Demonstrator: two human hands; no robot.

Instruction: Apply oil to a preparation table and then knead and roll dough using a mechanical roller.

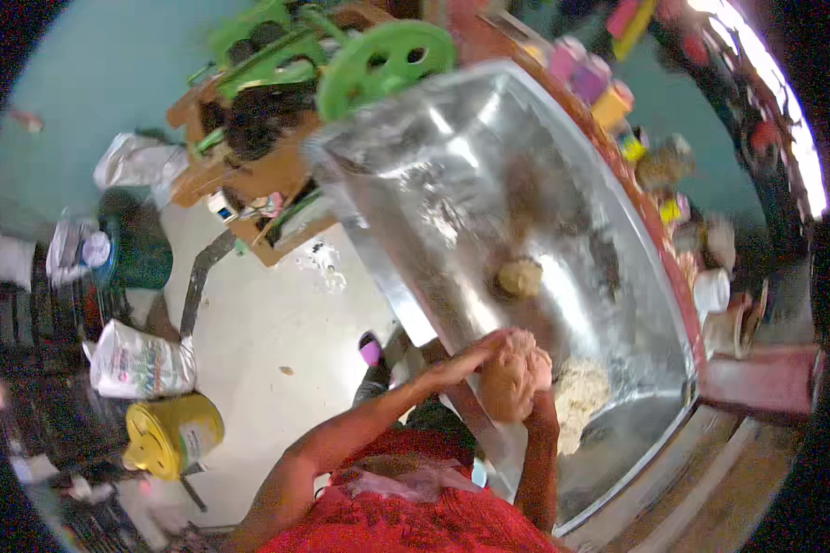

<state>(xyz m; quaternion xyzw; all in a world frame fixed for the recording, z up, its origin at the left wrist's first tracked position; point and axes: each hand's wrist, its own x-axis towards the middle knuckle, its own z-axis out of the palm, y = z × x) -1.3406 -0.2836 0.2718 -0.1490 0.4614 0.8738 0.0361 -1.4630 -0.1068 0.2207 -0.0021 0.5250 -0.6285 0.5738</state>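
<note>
My two hands meet over the near side of a large shiny metal trough (pixel 406 198). Between them they hold a lump of dough (pixel 508 385), brownish in this light. My left hand (pixel 480 356) presses against it from the left, and my right hand (pixel 541 376) wraps its right side; the fingers are blurred. A round dough ball (pixel 520 276) lies on the trough floor beyond my hands. To the right of my right hand spreads a pale, loose mass of dough (pixel 583 392).
A green wheeled machine (pixel 387 64) stands past the trough's far left end. Jars and packets (pixel 609 101) line the red ledge along its right side. On the floor at left are a yellow bucket (pixel 175 435) and a white sack (pixel 143 361). Wooden planks (pixel 682 479) lie at lower right.
</note>
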